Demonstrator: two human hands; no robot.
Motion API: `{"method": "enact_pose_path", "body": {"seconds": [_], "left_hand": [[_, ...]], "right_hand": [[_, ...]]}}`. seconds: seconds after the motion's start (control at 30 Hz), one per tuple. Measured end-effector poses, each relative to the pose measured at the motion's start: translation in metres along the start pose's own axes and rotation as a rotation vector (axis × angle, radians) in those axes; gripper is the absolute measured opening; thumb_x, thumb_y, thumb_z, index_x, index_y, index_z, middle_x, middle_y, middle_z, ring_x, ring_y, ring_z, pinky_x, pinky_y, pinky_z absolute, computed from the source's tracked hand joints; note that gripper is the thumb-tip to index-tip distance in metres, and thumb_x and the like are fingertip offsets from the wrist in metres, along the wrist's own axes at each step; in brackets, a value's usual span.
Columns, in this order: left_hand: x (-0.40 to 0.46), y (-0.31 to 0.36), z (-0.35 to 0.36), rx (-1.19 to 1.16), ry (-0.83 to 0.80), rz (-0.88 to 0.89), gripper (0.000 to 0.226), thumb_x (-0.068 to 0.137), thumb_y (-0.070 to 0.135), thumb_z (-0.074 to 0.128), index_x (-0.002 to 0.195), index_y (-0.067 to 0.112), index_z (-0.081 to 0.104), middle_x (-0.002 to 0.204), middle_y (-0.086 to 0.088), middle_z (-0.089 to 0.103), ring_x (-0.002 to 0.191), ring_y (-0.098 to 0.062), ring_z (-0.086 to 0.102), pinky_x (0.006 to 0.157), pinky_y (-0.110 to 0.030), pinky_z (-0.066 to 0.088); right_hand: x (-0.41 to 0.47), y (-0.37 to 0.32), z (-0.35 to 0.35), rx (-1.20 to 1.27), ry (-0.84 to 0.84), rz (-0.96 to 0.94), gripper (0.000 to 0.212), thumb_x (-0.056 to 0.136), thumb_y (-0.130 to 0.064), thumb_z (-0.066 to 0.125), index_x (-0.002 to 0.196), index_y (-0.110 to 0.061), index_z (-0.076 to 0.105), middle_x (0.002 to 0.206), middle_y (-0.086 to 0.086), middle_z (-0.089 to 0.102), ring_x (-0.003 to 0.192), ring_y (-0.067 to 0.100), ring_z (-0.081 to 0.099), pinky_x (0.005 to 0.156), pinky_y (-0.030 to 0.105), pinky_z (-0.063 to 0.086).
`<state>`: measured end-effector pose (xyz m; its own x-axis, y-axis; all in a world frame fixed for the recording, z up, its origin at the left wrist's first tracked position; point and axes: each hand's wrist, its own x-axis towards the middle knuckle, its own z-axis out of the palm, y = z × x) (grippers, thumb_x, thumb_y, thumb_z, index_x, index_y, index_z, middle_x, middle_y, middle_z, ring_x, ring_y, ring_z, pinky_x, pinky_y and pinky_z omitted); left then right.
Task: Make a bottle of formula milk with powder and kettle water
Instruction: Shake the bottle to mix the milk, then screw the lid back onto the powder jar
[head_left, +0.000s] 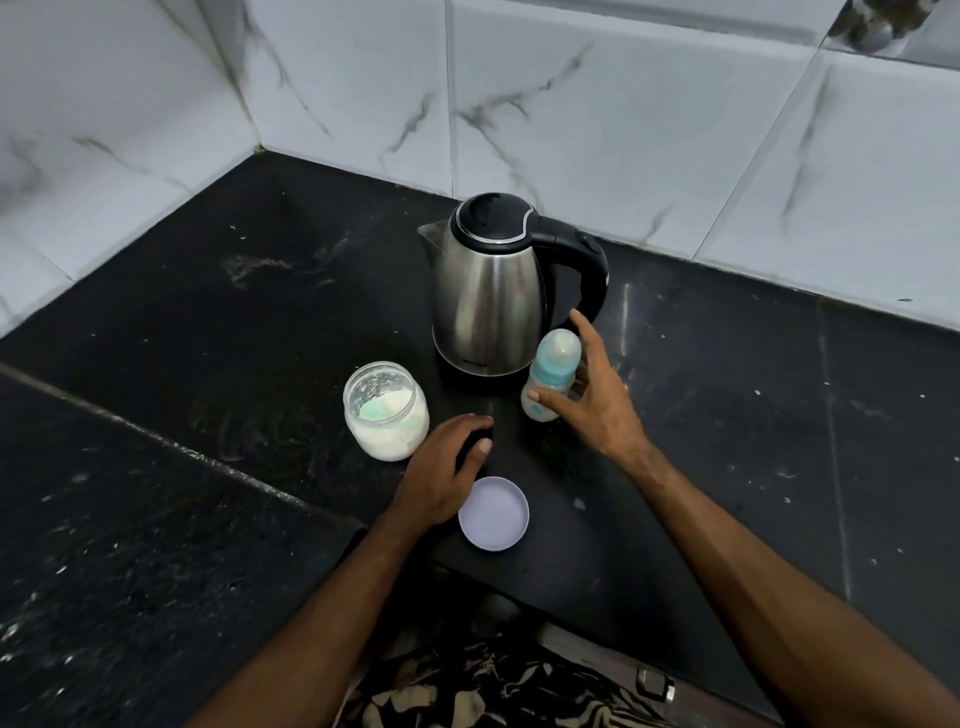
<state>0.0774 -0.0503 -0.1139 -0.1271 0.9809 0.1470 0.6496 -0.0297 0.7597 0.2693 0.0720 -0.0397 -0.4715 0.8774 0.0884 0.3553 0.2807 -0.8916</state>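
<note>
A baby bottle (551, 371) with a teal collar and clear cap stands upright in front of the steel kettle (485, 291). My right hand (597, 400) is round the bottle, thumb on its front and fingers behind it, with the index finger stretched up. An open jar of white formula powder (385, 415) stands left of the bottle, with a green scoop lying inside on the powder. My left hand (447, 473) hovers over the counter between the jar and its pale lid (493, 513), fingers loosely curled and holding nothing I can see.
The black stone counter (208, 322) runs into a corner of white marble-look wall tiles (597, 114). The kettle's black handle (587, 265) points right. A raised counter edge (156, 436) crosses on the left. The counter's front edge lies just below the lid.
</note>
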Motion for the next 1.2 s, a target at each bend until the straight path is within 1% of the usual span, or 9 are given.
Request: {"method": "enact_pose_path", "body": {"seconds": [0.2, 0.3, 0.4, 0.5, 0.6, 0.77, 0.9, 1.0, 1.2], "left_hand": [[0.001, 0.010, -0.008, -0.032, -0.054, -0.011, 0.044, 0.097, 0.034, 0.050, 0.133, 0.011, 0.059, 0.135, -0.003, 0.061, 0.127, -0.007, 0.048, 0.107, -0.007, 0.029], [-0.006, 0.025, -0.012, -0.024, -0.048, 0.037, 0.046, 0.095, 0.037, 0.054, 0.134, 0.012, 0.059, 0.136, -0.002, 0.060, 0.127, -0.009, 0.049, 0.109, -0.014, 0.032], [-0.022, 0.037, -0.015, 0.038, -0.055, 0.068, 0.061, 0.089, 0.051, 0.060, 0.139, 0.016, 0.054, 0.142, 0.002, 0.055, 0.131, -0.007, 0.044, 0.108, -0.003, 0.021], [-0.043, 0.039, -0.012, 0.181, -0.129, 0.094, 0.086, 0.078, 0.068, 0.063, 0.148, 0.024, 0.042, 0.153, 0.006, 0.043, 0.140, -0.007, 0.037, 0.116, -0.015, 0.022], [-0.056, 0.031, -0.006, 0.296, -0.211, 0.140, 0.100, 0.071, 0.069, 0.068, 0.153, 0.024, 0.033, 0.158, 0.003, 0.037, 0.145, -0.013, 0.034, 0.119, -0.031, 0.027], [-0.062, 0.029, -0.006, 0.249, -0.245, 0.116, 0.094, 0.075, 0.057, 0.072, 0.153, 0.026, 0.032, 0.156, 0.006, 0.038, 0.143, -0.014, 0.035, 0.119, -0.033, 0.030], [-0.057, 0.043, -0.015, -0.249, -0.163, -0.202, 0.084, 0.069, 0.050, 0.086, 0.141, 0.032, 0.045, 0.143, 0.021, 0.049, 0.130, 0.004, 0.046, 0.108, -0.016, 0.037], [-0.053, 0.048, -0.021, -0.751, -0.046, -0.430, 0.078, 0.065, 0.043, 0.085, 0.133, 0.023, 0.053, 0.130, 0.006, 0.065, 0.118, -0.003, 0.062, 0.096, -0.024, 0.051], [-0.057, 0.054, -0.030, -1.251, 0.003, -0.532, 0.050, 0.085, 0.017, 0.067, 0.132, 0.007, 0.054, 0.122, -0.010, 0.069, 0.107, -0.017, 0.068, 0.083, -0.025, 0.056]], "right_hand": [[0.001, 0.007, 0.002, 0.005, -0.013, 0.029, 0.100, 0.077, -0.021, 0.084, 0.153, -0.032, 0.021, 0.144, -0.011, 0.045, 0.130, 0.011, 0.048, 0.109, 0.035, 0.044], [-0.005, 0.010, 0.003, 0.022, -0.018, 0.067, 0.103, 0.078, -0.014, 0.083, 0.154, -0.030, 0.016, 0.140, -0.020, 0.043, 0.124, -0.006, 0.048, 0.106, 0.023, 0.043], [-0.024, 0.012, 0.004, 0.052, 0.102, 0.123, 0.100, 0.080, -0.014, 0.081, 0.155, -0.027, 0.015, 0.123, -0.026, 0.046, 0.115, -0.015, 0.050, 0.098, 0.012, 0.041], [-0.052, 0.014, 0.010, 0.075, 0.256, 0.159, 0.085, 0.084, -0.021, 0.078, 0.151, -0.027, 0.026, 0.118, -0.015, 0.053, 0.115, -0.001, 0.054, 0.096, 0.022, 0.048], [-0.075, 0.017, 0.017, 0.069, 0.214, 0.160, 0.066, 0.088, -0.015, 0.072, 0.142, -0.031, 0.038, 0.116, -0.009, 0.058, 0.111, 0.004, 0.056, 0.096, 0.029, 0.051], [-0.095, 0.014, 0.029, 0.033, 0.116, 0.139, 0.050, 0.089, -0.014, 0.070, 0.133, -0.028, 0.051, 0.116, -0.008, 0.059, 0.111, 0.005, 0.058, 0.093, 0.031, 0.053], [-0.104, -0.001, 0.038, 0.045, 0.044, 0.146, 0.051, 0.088, -0.005, 0.067, 0.128, -0.034, 0.053, 0.119, -0.010, 0.060, 0.113, 0.004, 0.059, 0.092, 0.020, 0.051], [-0.107, -0.017, 0.045, 0.055, -0.082, 0.081, 0.058, 0.084, 0.002, 0.063, 0.133, -0.028, 0.051, 0.128, -0.011, 0.058, 0.120, -0.001, 0.055, 0.100, 0.022, 0.048], [-0.098, -0.042, 0.064, 0.012, -0.227, -0.108, 0.073, 0.081, -0.017, 0.074, 0.145, -0.021, 0.038, 0.140, -0.009, 0.045, 0.131, 0.011, 0.048, 0.105, 0.033, 0.046]]}}
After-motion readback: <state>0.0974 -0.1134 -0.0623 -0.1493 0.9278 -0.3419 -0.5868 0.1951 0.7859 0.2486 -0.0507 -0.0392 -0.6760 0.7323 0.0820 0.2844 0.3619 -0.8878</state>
